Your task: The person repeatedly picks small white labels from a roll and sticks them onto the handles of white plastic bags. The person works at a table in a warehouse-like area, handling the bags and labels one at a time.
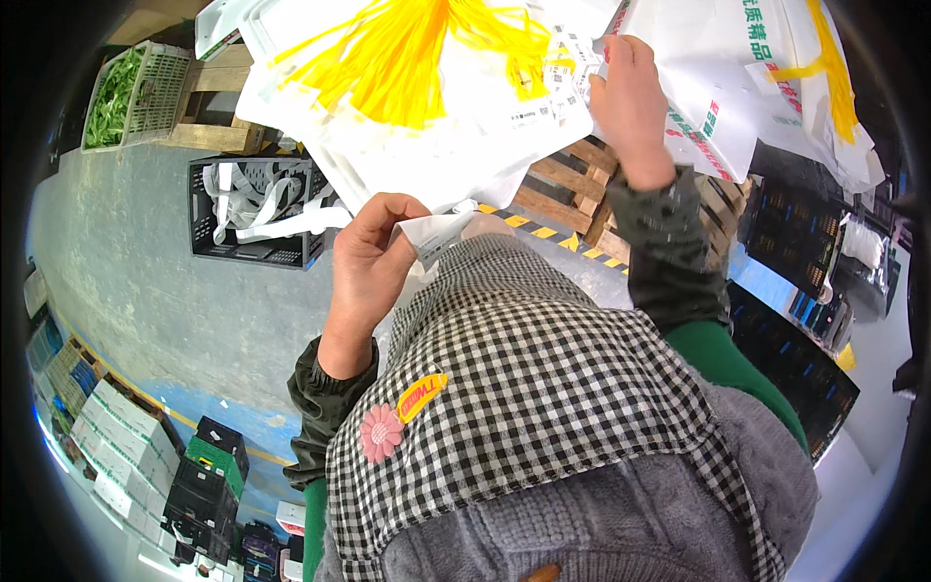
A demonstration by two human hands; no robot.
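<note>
In my left hand [374, 254] is a strip of white labels [429, 238], gripped between thumb and bent fingers. It bears printing and hangs over the checked apron. My right hand [633, 109] is at the right side of a white foam box [429, 171], its thumb and fingertips at some printed white labels [571, 69]. Whether it grips one of them is unclear. A fan of thin yellow strips [400, 69] lies across the bright white top, and white labels with printing are attached near some strip ends.
Left of the box, a black crate [251, 251] holds loops of white label backing [291, 218]. A basket of green vegetables [113, 102] sits beyond. Wooden pallets [574, 182] lie beneath the work surface. White printed sacks [720, 73] are on the right, with more yellow strips [836, 80].
</note>
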